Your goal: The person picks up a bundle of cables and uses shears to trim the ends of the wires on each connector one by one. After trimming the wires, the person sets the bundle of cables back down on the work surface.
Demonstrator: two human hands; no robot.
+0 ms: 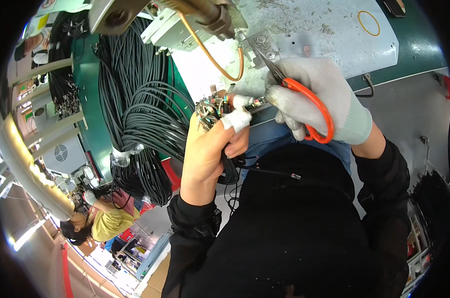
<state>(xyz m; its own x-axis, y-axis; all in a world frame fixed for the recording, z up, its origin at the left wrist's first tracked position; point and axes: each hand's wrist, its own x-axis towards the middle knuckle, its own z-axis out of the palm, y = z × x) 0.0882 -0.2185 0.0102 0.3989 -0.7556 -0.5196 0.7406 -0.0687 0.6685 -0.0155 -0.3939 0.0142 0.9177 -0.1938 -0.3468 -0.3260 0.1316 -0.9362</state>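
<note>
My left hand (201, 154), with white coverings on the thumb and a fingertip, is closed around a bunch of black cables (158, 121). Their stripped ends (211, 110), with small coloured wires and metal bits, stick up beside the thumb. In a pale glove, my right hand (324, 87) holds orange-handled scissors (329, 121), the blades slanting up and away to the left. Between the two hands lies one cable end (257, 103) with coloured wires; the gloved fingertips meet it. Whether those fingers grip it, I cannot tell.
Ahead is a metal machine (215, 22) with an orange tube (210, 57) over a white board (329, 35) strewn with scraps. An orange ring (369, 23) lies on the board. More cables cover the green table (88, 114). Another person (106, 223) sits at the lower left.
</note>
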